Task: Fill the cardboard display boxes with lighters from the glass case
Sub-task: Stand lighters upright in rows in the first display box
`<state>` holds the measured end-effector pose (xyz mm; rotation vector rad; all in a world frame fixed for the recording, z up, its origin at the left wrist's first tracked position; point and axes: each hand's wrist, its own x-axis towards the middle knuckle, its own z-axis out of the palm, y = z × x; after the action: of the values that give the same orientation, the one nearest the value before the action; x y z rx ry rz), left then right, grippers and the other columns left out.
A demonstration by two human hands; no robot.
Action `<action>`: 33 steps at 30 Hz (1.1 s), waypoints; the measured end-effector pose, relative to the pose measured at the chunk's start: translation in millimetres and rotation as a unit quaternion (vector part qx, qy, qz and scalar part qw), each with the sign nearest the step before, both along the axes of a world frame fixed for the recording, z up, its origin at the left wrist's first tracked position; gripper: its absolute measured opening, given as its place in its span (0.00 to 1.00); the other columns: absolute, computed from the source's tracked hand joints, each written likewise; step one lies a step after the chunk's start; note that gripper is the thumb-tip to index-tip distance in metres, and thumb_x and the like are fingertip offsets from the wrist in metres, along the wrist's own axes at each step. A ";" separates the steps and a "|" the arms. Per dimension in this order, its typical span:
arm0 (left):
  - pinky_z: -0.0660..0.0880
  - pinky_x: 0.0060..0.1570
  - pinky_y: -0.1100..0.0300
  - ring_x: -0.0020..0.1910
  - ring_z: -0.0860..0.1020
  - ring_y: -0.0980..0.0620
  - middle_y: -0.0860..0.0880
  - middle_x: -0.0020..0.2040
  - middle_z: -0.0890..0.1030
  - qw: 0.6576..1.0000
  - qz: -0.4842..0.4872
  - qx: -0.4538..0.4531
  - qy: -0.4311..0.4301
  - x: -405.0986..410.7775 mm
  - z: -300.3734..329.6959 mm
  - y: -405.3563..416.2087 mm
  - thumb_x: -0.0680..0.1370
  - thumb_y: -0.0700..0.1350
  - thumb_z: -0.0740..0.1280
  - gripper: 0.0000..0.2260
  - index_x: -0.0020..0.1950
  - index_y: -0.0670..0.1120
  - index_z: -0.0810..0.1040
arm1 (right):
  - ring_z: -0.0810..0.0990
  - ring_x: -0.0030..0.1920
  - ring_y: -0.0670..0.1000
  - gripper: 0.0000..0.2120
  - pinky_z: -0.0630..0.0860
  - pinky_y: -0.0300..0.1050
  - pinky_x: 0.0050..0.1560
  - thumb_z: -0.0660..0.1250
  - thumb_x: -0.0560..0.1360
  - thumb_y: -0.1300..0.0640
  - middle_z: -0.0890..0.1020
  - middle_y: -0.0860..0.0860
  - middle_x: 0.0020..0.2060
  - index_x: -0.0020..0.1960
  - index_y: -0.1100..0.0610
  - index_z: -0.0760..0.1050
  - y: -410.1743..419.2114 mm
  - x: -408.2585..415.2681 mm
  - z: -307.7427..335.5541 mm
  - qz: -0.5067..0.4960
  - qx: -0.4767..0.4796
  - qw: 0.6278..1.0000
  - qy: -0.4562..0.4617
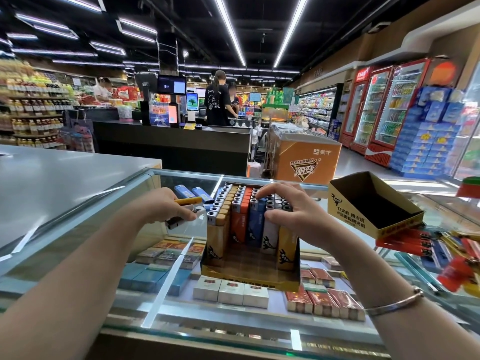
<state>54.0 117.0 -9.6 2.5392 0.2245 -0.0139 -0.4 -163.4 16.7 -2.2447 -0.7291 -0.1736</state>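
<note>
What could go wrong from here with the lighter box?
1. The display box has an empty front section; the upright lighters could topple forward while the right hand pinches among them.
2. The left hand holds loose lighters over the glass case; one may slip.
3. The empty box sits tilted on loose lighters and might slide.

- Empty cardboard display box (374, 205), front panel: "打火机 用卡活", with a smaller line under it that is only partly legible.
- Orange chest freezer (304, 158): "蒙牛" logo in white, and below it a triangular badge reading "随变".
- Red drinks fridge (378, 141), base: Coca-Cola script, partly visible.
- Text on the filled display box (249, 278) front edge is too blurred to read.
</note>
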 end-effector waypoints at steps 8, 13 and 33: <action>0.66 0.24 0.67 0.27 0.73 0.57 0.50 0.33 0.80 0.921 -0.111 -0.353 -0.119 -24.9 37.2 -24.9 0.64 0.54 0.74 0.21 0.49 0.43 0.77 | 0.64 0.67 0.49 0.11 0.61 0.61 0.66 0.65 0.72 0.40 0.74 0.43 0.60 0.52 0.41 0.73 -0.4 1.0 1.9 -0.014 -0.009 0.999 -0.042; 0.69 0.26 0.68 0.30 0.76 0.59 0.50 0.38 0.83 0.816 -0.231 -0.493 -0.194 -46.8 62.1 -73.9 0.68 0.50 0.68 0.14 0.50 0.45 0.73 | 0.70 0.62 0.47 0.13 0.67 0.52 0.63 0.64 0.71 0.39 0.75 0.37 0.52 0.53 0.42 0.72 4.1 -8.4 3.9 -0.026 0.071 0.988 -0.136; 0.68 0.23 0.65 0.23 0.70 0.55 0.51 0.29 0.75 0.805 -0.228 -0.460 -0.297 -50.0 51.0 -89.3 0.69 0.57 0.69 0.14 0.39 0.48 0.72 | 0.79 0.42 0.47 0.13 0.79 0.48 0.45 0.65 0.76 0.64 0.81 0.47 0.43 0.49 0.46 0.74 1.2 -12.5 16.4 -0.059 0.304 0.928 -0.208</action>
<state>3.9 27.7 41.3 1.4575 -0.5327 0.3860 -12.9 -162.3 33.0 -1.6608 -0.6408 -0.8371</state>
